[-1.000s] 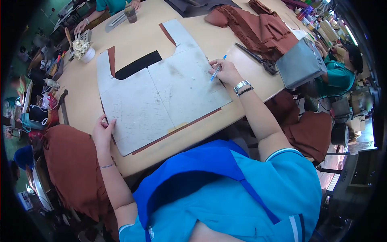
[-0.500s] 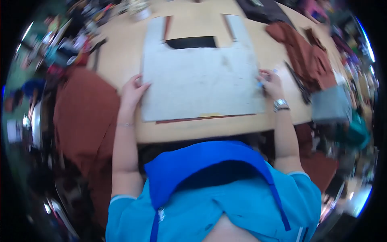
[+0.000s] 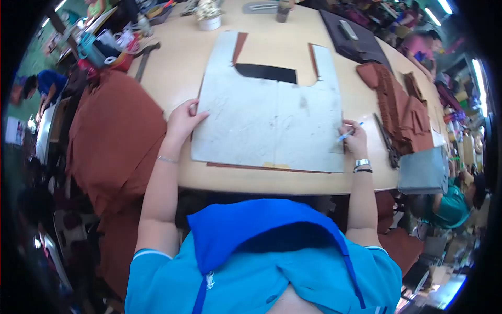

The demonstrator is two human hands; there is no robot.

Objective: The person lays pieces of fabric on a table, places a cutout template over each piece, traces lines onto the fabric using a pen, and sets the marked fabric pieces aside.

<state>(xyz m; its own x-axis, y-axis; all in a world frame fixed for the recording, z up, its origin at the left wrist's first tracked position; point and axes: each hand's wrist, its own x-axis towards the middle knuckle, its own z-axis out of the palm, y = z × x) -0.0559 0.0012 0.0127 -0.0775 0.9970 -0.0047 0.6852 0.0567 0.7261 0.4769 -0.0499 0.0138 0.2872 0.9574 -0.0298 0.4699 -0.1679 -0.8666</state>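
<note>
A pale grey bodice-shaped pattern template (image 3: 261, 123) lies flat on the table in the middle. Reddish-brown fabric (image 3: 251, 167) peeks out below its bottom edge and beside its two upper straps. Inside the neck cutout a black piece (image 3: 266, 72) shows. My left hand (image 3: 187, 123) grips the template's left edge, thumb on top and fingers curled at the side. Against the right edge, my right hand (image 3: 355, 138) holds a blue-and-white pen (image 3: 349, 132) between its fingers. What the fingers under each edge touch is hidden.
Scissors (image 3: 386, 141) lie right of the template, near ruffled brown fabric (image 3: 392, 104) and a grey box (image 3: 424, 170). A hammer (image 3: 145, 58) rests at the upper left. Brown cloth (image 3: 112, 138) hangs over the left side. Dark folded fabric (image 3: 353, 39) is at the back.
The whole view has shifted, so the template sits slightly lower and tilted. Both hands stay at the same edges, and the pen stays in my right hand.
</note>
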